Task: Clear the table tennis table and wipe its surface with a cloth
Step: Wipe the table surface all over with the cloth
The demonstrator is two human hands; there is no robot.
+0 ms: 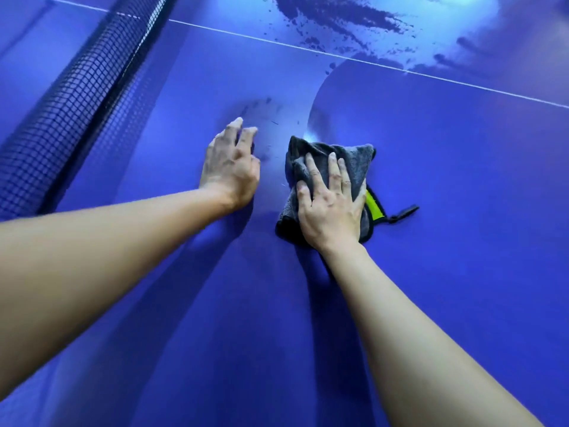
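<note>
Fingers [334, 171] of the right hand [331, 208] lie straight, pressing a grey cloth [326, 180] flat on the blue table [462, 211]. Left hand [231, 167] rests beside it, fingers loosely bent, holding nothing. Step: wiping near the net [61, 118]. Next stroke should probably reach the wet streaks [338, 16] beyond the white line [277, 41].

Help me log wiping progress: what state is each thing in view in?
table: blue, wet streaks beyond the white line.
net: standing, at the left.
cloth: grey, bunched, lying on the table.
right hand: fingers straight, pressing on the cloth.
left hand: resting on the bare table beside the cloth, holding nothing.
</note>
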